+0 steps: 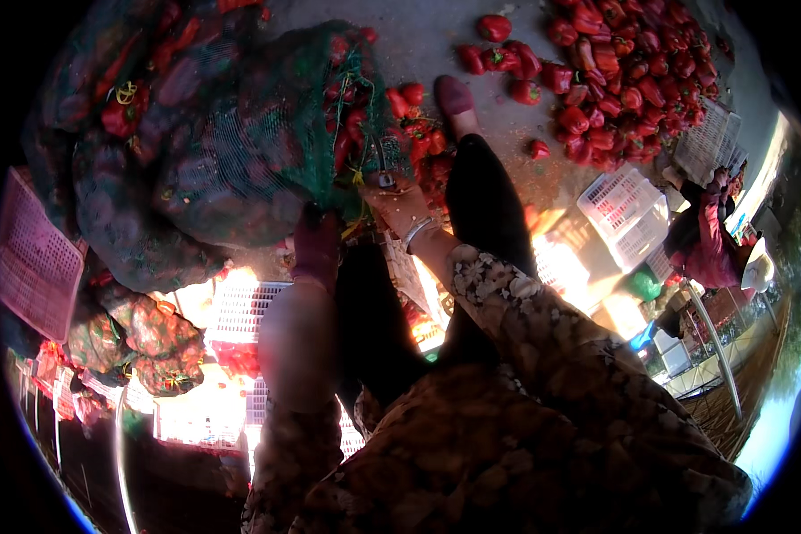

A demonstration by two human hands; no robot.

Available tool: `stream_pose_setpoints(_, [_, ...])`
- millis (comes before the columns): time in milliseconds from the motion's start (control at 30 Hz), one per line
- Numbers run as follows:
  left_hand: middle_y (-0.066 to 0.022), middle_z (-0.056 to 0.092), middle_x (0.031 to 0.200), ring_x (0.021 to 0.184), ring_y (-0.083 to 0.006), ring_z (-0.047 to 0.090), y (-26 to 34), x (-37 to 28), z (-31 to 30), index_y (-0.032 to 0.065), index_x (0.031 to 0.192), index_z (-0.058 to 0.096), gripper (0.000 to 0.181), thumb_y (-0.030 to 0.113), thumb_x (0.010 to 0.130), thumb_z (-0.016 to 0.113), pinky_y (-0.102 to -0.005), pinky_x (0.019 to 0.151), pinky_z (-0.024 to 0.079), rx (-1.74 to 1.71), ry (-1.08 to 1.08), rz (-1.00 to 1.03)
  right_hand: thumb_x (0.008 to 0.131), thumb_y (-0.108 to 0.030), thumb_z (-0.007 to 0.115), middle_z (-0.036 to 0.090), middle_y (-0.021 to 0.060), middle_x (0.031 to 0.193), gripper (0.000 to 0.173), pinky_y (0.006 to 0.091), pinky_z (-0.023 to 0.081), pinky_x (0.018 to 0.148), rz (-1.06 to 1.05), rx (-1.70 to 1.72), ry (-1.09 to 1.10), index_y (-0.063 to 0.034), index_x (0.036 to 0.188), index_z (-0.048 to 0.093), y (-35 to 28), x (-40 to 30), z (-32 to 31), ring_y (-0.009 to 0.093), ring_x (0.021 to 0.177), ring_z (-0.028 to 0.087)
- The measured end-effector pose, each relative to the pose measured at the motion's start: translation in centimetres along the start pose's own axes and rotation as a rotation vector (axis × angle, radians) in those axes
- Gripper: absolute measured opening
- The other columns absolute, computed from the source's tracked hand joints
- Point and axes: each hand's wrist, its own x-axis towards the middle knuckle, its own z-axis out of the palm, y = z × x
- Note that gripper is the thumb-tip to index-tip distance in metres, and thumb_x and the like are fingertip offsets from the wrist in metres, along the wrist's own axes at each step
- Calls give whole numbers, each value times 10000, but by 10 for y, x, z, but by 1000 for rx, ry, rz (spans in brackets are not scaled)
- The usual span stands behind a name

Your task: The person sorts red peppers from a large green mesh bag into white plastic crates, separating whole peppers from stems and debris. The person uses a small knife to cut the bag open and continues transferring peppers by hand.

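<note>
A green mesh sack [240, 133] full of red peppers lies before me, its right side showing peppers and green stems. My left hand [317, 243], in a dark purple glove, grips the green netting at the sack's lower edge. My bare right hand [400, 207], with a bracelet at the wrist, is closed around a curved metal tool [383, 167], perhaps a sickle or hook, held against the netting. Yellow string [358, 177] hangs beside both hands. Loose red peppers [417, 133] lie just right of the sack. The tool's tip is hard to make out.
A large heap of red bell peppers [614, 87] covers the floor at upper right. White plastic crates [624, 213] stand below it, and a pink crate [40, 260] at far left. Smaller filled net sacks [153, 334] lie lower left. A person [707, 233] is at work at right.
</note>
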Motion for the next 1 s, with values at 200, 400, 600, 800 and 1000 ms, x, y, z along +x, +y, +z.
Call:
stream_pose_setpoints(200, [-81, 639, 954, 840, -155, 594, 21, -10, 1, 29, 1098, 564, 251, 177, 896, 577, -296, 743, 479, -4, 45, -56, 829, -120, 682, 533, 13, 536, 111, 252, 352, 372, 189, 100, 43, -53, 794, 601, -5, -14, -3, 124, 389, 481])
stream_pose_setpoints(400, [-54, 644, 987, 915, -171, 611, 51, -22, 23, 55, 1101, 605, 305, 184, 842, 701, -319, 812, 487, 137, 296, 530, 826, -80, 683, 547, -5, 565, 88, 256, 366, 379, 121, 246, 152, -67, 863, 605, -1, -35, -12, 102, 409, 473])
stream_pose_setpoints(600, [-131, 655, 1081, 990, -282, 634, 71, -8, 63, 53, 1137, 609, 410, 281, 811, 707, -382, 860, 482, 821, 95, 456, 829, -20, 632, 557, -10, 600, 98, 240, 359, 392, -109, 397, 97, -72, 901, 589, 34, -26, -9, 79, 430, 470])
stream_pose_setpoints(800, [-124, 662, 1139, 1035, -266, 628, 36, 33, 71, 55, 1177, 614, 425, 283, 825, 683, -382, 878, 470, 521, -206, 64, 833, -4, 601, 552, -17, 616, 117, 237, 360, 400, -85, 251, 113, -70, 927, 582, 19, -33, -8, 74, 457, 484])
stream_pose_setpoints(1000, [-170, 627, 1183, 1133, -348, 564, 29, 29, 60, 45, 1204, 592, 396, 313, 927, 499, -398, 957, 420, 660, -174, 77, 899, -245, 627, 563, 18, 619, 209, 264, 406, 438, 18, -133, -47, -52, 973, 596, -10, -40, -38, 108, 471, 527])
